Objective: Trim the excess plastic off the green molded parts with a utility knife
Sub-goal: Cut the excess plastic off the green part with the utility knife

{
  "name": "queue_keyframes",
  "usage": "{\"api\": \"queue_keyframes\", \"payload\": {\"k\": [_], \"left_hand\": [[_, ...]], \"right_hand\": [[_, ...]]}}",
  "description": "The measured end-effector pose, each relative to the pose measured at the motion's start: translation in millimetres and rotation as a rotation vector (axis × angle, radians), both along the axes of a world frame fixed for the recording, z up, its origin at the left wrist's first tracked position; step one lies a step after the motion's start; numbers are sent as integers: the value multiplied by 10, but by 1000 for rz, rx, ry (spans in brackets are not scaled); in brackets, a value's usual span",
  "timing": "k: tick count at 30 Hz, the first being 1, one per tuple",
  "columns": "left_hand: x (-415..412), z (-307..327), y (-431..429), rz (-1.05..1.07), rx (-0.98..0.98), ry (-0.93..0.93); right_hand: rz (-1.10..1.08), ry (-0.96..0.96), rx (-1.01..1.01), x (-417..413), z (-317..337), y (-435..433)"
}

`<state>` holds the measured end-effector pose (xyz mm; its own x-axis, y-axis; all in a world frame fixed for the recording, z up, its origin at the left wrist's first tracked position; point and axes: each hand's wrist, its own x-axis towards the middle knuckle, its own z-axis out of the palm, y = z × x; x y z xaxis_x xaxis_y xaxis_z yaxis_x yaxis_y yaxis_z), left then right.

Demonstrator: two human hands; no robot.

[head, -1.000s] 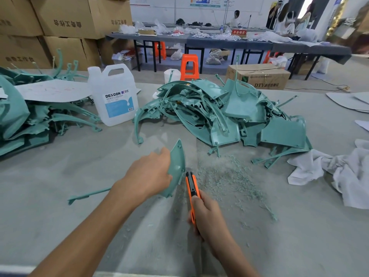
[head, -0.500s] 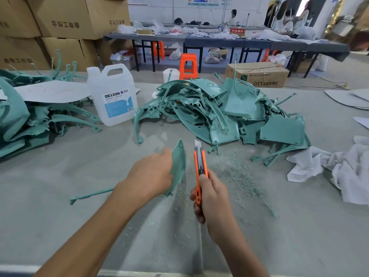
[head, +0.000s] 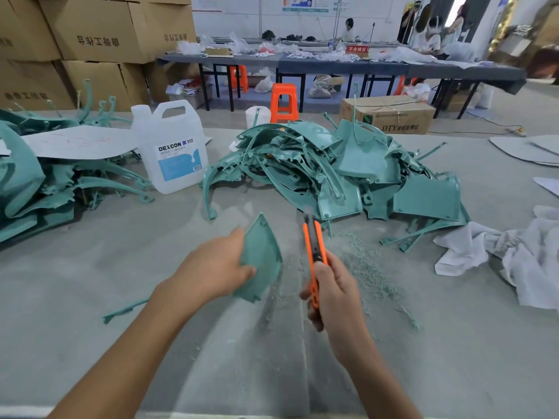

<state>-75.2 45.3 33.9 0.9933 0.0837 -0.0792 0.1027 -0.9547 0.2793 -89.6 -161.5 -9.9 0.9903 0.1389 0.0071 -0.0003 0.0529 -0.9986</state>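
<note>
- I see the left hand (head: 217, 273) gripping the green part (head: 261, 255) — tilted up over the table (head: 90, 297).
- Right hand (head: 332, 294) wrapped tight round the orange knife (head: 314, 243) — blade just right of the part, not touching.
- Shavings (head: 366, 267) beside.

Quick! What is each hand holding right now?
Left hand: grip closed on the green molded part.
Right hand: grip closed on the orange utility knife.

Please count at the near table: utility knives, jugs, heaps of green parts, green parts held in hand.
Orange utility knife: 1
White plastic jug: 1
Heaps of green molded plastic parts: 2
Green molded part in left hand: 1
Total: 5
</note>
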Motion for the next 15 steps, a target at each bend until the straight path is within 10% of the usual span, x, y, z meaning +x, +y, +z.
{"api": "queue_keyframes", "payload": {"k": [4, 9, 15], "left_hand": [[76, -89, 214, 68, -572, 124], [91, -458, 124, 25, 60, -234], [-71, -761, 82, -218, 117, 108]], "right_hand": [[-195, -2, -193, 25, -398, -362], [-233, -113, -352, -56, -595, -495], [-318, -225, -419, -129, -632, -489]]}}
